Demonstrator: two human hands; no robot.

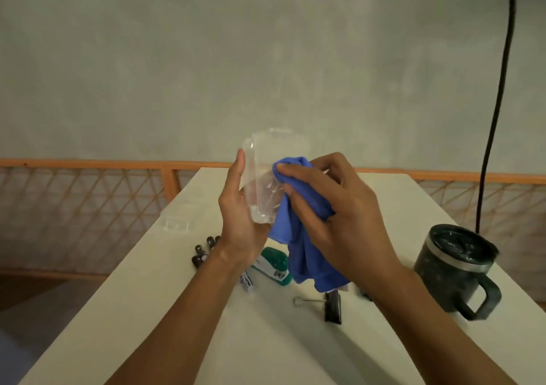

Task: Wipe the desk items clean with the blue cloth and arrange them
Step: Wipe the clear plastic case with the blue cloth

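Box (267, 175) mid-wipe: your L hand (239, 225) holds it, R hand (339, 207) fingers pinch cloth (304, 251); stapler (273, 263), clip (332, 308), mug (455, 269) on worktop (266, 340) prob. not wiped yet.

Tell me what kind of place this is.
Likely a plain home or small-office work spot, perhaps on a landing: a white desk holds a green stapler, a black binder clip and a dark mug, with a bare wall and an orange lattice railing behind.
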